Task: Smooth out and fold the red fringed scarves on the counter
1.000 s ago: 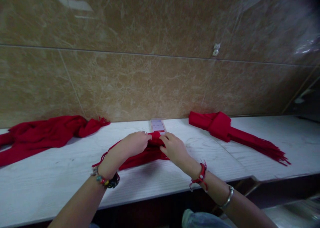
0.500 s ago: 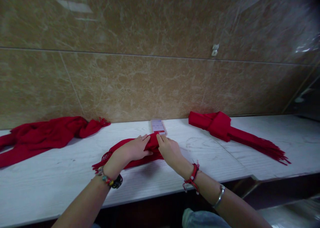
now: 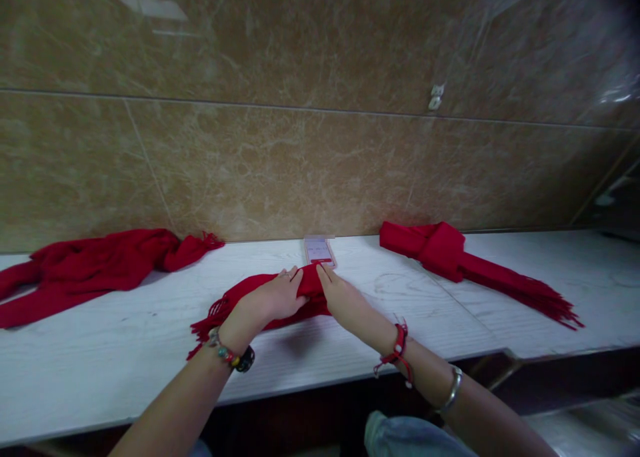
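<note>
A folded red scarf (image 3: pixel 312 283) lies across the white wood-grain counter in front of me, its fringe spread toward the left. My left hand (image 3: pixel 273 300) grips the scarf's middle, fingers over the top and thumb on the near side. Close beside it, my right hand (image 3: pixel 345 302) holds the scarf's right end, with its fingertips at the upper edge and part of the cloth hidden beneath the palm. Just behind the scarf is a small pale card (image 3: pixel 319 249) with a red strip, partly touching or overlapped by the cloth; I cannot tell which.
A crumpled red scarf (image 3: pixel 115 263) lies at the left of the white counter (image 3: pixel 150 363). At the right, another red scarf (image 3: pixel 443 247) is folded over itself, with a fringed tail. A brown marble-look wall (image 3: pixel 280 170) rises along the counter's back edge.
The view has shifted slightly. Both hands keep their hold on the middle scarf, and its folded upper part looks a little flatter between them. The other scarves have not moved.
</note>
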Demonstrator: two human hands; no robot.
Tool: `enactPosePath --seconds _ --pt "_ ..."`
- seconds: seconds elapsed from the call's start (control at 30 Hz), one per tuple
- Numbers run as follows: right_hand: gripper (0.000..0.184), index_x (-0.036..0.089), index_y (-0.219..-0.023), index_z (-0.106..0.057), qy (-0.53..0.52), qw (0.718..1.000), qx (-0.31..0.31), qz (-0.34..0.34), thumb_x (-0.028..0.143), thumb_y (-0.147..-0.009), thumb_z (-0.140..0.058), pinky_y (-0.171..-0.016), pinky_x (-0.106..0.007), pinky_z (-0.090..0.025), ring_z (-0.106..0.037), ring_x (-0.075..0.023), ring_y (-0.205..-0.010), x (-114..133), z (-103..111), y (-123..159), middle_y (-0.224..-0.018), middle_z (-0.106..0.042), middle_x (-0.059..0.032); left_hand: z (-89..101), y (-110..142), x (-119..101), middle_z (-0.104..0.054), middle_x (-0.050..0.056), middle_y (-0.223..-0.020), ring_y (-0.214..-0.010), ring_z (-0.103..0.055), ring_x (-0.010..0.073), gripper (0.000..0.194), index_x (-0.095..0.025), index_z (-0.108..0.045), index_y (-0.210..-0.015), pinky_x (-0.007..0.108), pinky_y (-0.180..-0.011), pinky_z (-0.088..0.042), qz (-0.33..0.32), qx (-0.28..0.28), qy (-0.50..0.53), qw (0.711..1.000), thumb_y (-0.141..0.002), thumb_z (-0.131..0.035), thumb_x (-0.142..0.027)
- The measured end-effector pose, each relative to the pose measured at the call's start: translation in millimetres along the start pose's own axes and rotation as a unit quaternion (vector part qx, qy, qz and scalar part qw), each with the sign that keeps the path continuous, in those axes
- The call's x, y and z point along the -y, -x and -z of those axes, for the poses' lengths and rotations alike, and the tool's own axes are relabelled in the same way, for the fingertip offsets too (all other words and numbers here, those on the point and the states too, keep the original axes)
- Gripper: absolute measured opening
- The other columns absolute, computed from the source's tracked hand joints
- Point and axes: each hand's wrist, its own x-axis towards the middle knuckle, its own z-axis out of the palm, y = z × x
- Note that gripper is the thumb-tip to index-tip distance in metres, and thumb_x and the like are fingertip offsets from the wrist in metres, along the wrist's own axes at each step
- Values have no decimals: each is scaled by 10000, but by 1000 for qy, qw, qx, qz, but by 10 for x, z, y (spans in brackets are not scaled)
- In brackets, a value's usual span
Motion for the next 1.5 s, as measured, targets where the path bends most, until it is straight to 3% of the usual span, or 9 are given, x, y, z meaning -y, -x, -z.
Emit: enactPosePath --seconds 0.1,0.23,0.57,0.77,0.9,1.07,1.2,1.33,1.5 --pt "604 -4 -1324 -271 -49 997 9 66 -38 -724 -335 -953 -367 -403 -320 -244 -1262 -110 7 111 -1372 -286 -259 -45 33 16 -112 200 -1433 -1322 -124 278 706 -32 -166 -1375 400 -1047 -209 -4 5 4 1000 -833 -391 -423" --pt "598 13 -1346 -249 -64 994 32 89 189 -810 -450 -986 -438 -356 -228 -273 -1298 -208 37 193 -1401 -234 -242 -141 88 85 1 161 -1451 -1324 24 309 919 -110 -74 -1403 463 -1055 -127 -31 2 13 999 -740 -442 -628" --pt "684 32 -1339 -285 -151 976 115 110 387 -803 -520 -1031 -398 -291 -302 -257 -1269 -287 161 121 -1374 -306 -223 -165 208 213 -38 66 -1468 -1337 15 264 620 -200 -93 -1405 511 -1042 -90 -17 14 17 1000 -884 -192 -521" --pt "545 83 -1357 -257 -226 968 67 87 364 -895 -319 -1068 -398 -207 -244 -204 -1299 -337 145 -106 -1407 -283 -156 -117 215 175 -78 81 -1466 -1340 -20 257 579 -154 -138 -1400 506 -1045 -89 5 -19 -7 1000 -904 -160 -451" --pt "632 42 -1361 -226 -235 953 161 107 393 -862 -393 -1075 -419 -167 -194 -234 -1313 -438 67 -173 -1422 -219 -191 -136 202 200 -76 114 -1462 -1338 -34 277 795 -137 -86 -1404 515 -1041 -116 -6 3 -10 1000 -807 -340 -596" --pt "745 87 -1373 -196 -274 944 137 126 412 -790 -526 -1058 -431 -209 -243 -256 -1295 -713 75 -19 -1419 -243 -176 -223 202 239 -73 108 -1464 -1337 -66 279 901 -141 -108 -1400 493 -1047 -147 5 -26 -64 998 -699 -606 -411" --pt "635 129 -1324 -323 -213 959 115 148 327 -776 -576 -1009 -438 -296 -359 -249 -1233 -753 -141 114 -1353 -380 -154 -311 195 236 -125 94 -1461 -1331 -108 281 848 -150 -168 -1389 490 -1043 -179 3 -71 -97 993 -688 -619 -303" --pt "326 151 -1188 -496 -51 980 78 174 174 -873 -416 -992 -449 -316 -394 -229 -1214 -669 -399 130 -1279 -477 -134 -351 186 264 -176 119 -1450 -1316 -178 288 777 -136 -186 -1382 479 -1025 -238 -10 -93 -118 989 -709 -564 -228" --pt "303 102 -1087 -561 78 978 53 184 38 -843 -394 -865 -321 -455 -578 -197 -1004 -665 -458 108 -1098 -606 -153 -304 194 367 -211 161 -1433 -1291 -257 270 737 -66 -187 -1374 379 -1014 -306 -25 -87 -137 986 -703 -488 -126"
